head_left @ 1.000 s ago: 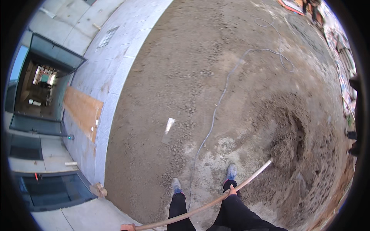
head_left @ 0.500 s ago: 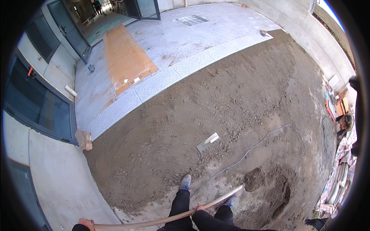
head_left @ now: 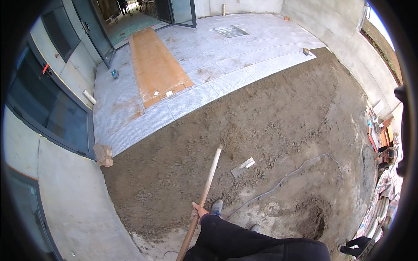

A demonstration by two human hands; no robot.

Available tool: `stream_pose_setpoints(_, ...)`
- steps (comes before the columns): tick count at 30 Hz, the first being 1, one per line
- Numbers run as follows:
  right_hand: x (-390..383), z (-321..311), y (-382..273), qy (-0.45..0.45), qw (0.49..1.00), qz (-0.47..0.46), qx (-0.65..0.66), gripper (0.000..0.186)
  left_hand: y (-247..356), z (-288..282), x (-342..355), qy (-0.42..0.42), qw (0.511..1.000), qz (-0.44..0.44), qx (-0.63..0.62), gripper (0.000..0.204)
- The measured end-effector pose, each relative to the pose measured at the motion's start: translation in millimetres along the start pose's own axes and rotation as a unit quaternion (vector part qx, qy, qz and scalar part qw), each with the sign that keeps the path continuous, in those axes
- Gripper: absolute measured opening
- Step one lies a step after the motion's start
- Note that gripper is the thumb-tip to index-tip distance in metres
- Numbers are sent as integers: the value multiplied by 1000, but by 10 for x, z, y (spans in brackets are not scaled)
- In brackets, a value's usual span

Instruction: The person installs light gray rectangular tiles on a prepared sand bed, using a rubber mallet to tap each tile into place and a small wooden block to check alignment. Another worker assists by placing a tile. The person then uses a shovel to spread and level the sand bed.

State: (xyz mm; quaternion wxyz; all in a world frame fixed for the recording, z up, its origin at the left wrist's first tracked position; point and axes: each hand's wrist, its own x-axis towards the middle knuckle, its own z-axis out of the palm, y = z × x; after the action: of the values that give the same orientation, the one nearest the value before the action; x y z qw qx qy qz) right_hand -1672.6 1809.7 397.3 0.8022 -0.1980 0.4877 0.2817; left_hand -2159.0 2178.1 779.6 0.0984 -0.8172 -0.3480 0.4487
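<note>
We grip long wooden handle (head_left: 203, 196) with right hand (head_left: 198, 212), fingers wrapped around shaft; handle slants over dirt ground (head_left: 270, 130) toward paved edge. Left hand outside view. Notched trowel (head_left: 242, 167) lies near handle tip.

The scene is lit by soft, even daylight, and no hard shadows are cast on the soil (head_left: 270, 126) or the pale paving (head_left: 244, 69). Mild glare is seen on the paving toward the top. Straight edges are bent strongly by the fisheye lens, and a black rim is left around the frame. Focus is held sharp throughout.
</note>
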Motion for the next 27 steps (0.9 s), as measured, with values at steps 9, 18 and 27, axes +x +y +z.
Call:
stream_pose_setpoints(9,-51,618,-502,-29,981,-36,-186,48,1808,-326,588,-18,994,96,-46,30)
stream_pose_setpoints(18,-941,-166,-477,70,995,6,-68,45,2295,-2509,1832,60,960,243,122,28)
stream_pose_setpoints(27,-2274,-1297,-1808,-106,925,-270,246,37,3998,-2692,1970,70,886,442,118,27)
